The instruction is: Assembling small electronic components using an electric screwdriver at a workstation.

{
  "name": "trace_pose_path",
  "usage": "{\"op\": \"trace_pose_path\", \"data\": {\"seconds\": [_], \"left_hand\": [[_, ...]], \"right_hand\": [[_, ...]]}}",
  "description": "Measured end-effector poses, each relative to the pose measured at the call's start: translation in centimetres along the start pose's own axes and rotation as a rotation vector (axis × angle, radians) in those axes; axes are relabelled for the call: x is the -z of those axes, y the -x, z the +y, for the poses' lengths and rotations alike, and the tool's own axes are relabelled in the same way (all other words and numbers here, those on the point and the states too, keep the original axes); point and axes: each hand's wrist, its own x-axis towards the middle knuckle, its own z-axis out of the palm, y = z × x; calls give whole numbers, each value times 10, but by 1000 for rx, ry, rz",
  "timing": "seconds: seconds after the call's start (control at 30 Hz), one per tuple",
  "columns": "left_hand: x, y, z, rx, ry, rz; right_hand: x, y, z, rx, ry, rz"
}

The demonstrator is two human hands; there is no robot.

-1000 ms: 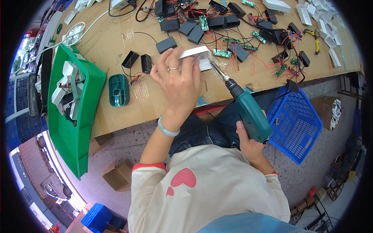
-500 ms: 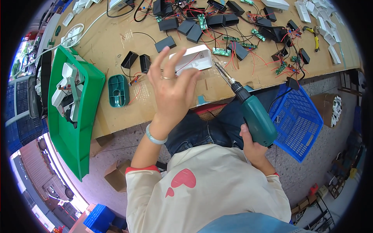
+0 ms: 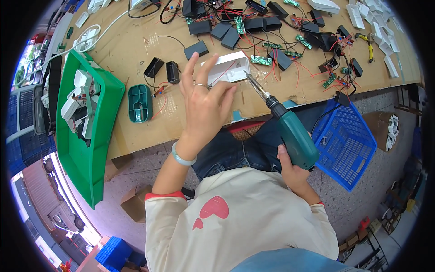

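Left hand point(image 3: 206, 102): fingers clamped on white plastic case point(image 3: 229, 68).
Right hand point(image 3: 292, 170): fingers wrapped round green electric screwdriver point(image 3: 290, 133).
Risk: bit may slip and poke the fingers.

One green power screwdriver point(image 3: 292, 136), one white casing point(image 3: 229, 67), one green bin point(image 3: 86, 149), one blue basket point(image 3: 346, 145), one teal shell point(image 3: 139, 103), two open black boxes point(image 3: 163, 70) side by side.

The light is bright and even, with soft shadows. The desk point(image 3: 136, 54) edge bends near the dark, round rim.
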Motion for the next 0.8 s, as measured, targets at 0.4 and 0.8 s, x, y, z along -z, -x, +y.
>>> {"op": "trace_pose_path", "data": {"seconds": [0.4,0.8], "left_hand": [[-9,-18,-2,-29,-46,100],[-21,-28,5,-22,-222,5]], "right_hand": [[-3,-3,1,5,14,17],[-10,-18,0,-30,-32,6]]}}
